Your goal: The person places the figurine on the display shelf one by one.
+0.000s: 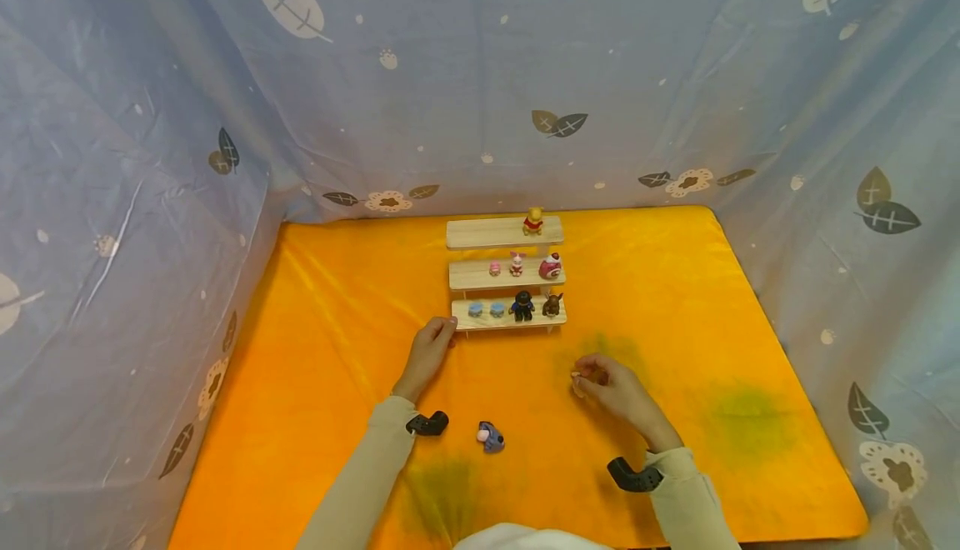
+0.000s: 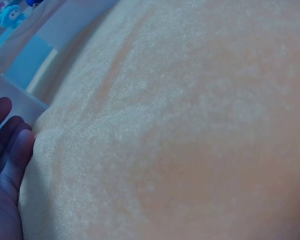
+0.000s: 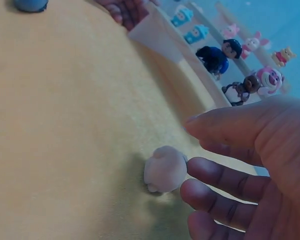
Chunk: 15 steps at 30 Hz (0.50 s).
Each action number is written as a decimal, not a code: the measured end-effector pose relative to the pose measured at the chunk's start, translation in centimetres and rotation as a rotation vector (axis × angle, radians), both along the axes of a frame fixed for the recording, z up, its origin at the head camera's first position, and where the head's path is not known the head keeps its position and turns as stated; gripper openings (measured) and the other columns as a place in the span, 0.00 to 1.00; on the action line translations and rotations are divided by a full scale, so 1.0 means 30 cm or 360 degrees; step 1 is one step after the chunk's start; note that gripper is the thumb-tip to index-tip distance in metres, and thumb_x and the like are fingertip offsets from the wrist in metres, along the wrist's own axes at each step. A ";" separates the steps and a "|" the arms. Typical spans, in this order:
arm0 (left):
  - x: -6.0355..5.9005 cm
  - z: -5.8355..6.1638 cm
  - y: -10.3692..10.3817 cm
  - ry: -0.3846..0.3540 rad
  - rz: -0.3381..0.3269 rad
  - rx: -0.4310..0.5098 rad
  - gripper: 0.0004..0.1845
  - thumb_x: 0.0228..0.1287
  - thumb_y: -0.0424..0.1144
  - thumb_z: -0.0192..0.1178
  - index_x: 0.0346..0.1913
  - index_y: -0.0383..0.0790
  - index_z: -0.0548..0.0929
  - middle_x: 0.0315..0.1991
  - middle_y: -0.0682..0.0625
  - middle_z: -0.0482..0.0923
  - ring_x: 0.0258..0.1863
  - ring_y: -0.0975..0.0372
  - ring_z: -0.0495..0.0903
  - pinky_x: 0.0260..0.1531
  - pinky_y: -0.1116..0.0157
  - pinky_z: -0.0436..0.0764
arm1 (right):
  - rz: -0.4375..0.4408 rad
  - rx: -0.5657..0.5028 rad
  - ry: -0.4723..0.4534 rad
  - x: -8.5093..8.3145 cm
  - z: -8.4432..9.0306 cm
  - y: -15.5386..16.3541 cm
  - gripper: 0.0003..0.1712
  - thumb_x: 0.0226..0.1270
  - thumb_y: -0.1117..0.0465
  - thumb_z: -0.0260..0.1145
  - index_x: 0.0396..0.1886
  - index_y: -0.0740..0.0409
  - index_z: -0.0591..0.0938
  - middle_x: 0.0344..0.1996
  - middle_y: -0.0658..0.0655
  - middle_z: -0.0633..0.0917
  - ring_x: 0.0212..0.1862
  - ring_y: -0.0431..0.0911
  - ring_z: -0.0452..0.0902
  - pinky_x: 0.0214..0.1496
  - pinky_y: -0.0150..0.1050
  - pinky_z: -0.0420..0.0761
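My left hand (image 1: 429,354) is at the left front corner of a three-tier wooden shelf (image 1: 480,233), its fingertips by the lowest tier's end. In the left wrist view its loosely bent fingers (image 2: 20,150) lie against the cloth beside the shelf's pale side panel (image 2: 22,97). My right hand (image 1: 611,387) is low over the cloth, right of the shelf. A small pale rounded figurine (image 3: 166,170) lies just off its fingertips; thumb and fingers are spread apart. Whether a finger touches it I cannot tell. A blue-grey donkey figurine (image 1: 491,437) lies between my forearms.
A yellow bear (image 1: 533,222) sits on the top tier. The middle tier has small pink figurines (image 1: 517,265) and a pink-red one (image 1: 551,266). Two light-blue figurines (image 1: 476,310), a dark-clothed figure (image 1: 522,307) and a brown one (image 1: 552,306) line the lowest tier. Patterned curtains (image 1: 465,100) surround the orange cloth (image 1: 337,300).
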<state>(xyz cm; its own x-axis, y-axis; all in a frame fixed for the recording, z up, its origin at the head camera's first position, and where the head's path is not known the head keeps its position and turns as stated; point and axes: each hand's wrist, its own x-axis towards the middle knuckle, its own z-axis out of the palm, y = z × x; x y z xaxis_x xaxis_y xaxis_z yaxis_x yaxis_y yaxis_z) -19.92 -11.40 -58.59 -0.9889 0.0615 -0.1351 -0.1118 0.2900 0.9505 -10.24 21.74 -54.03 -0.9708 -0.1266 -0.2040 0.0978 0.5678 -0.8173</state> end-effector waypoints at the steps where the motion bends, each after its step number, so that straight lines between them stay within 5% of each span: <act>1: 0.001 0.000 0.000 -0.0003 -0.0001 -0.0003 0.22 0.77 0.56 0.53 0.42 0.38 0.80 0.35 0.43 0.78 0.34 0.58 0.74 0.41 0.63 0.71 | 0.0009 0.0005 0.0007 0.001 -0.002 0.000 0.16 0.73 0.63 0.66 0.56 0.64 0.80 0.46 0.62 0.86 0.39 0.43 0.77 0.36 0.33 0.78; 15: -0.006 -0.005 0.001 -0.0004 0.0005 -0.0016 0.22 0.77 0.56 0.53 0.42 0.39 0.81 0.34 0.44 0.78 0.34 0.58 0.73 0.40 0.63 0.71 | 0.0122 0.0133 0.0079 0.012 -0.031 -0.016 0.18 0.70 0.64 0.68 0.55 0.67 0.81 0.41 0.61 0.78 0.36 0.44 0.64 0.36 0.34 0.67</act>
<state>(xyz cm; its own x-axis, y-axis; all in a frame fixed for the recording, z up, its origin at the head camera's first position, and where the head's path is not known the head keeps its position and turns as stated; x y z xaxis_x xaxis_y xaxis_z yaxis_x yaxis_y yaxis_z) -20.10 -11.36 -58.75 -0.9887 0.0569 -0.1384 -0.1153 0.2991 0.9472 -9.87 21.28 -54.98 -0.9680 -0.1851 -0.1692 0.0124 0.6384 -0.7696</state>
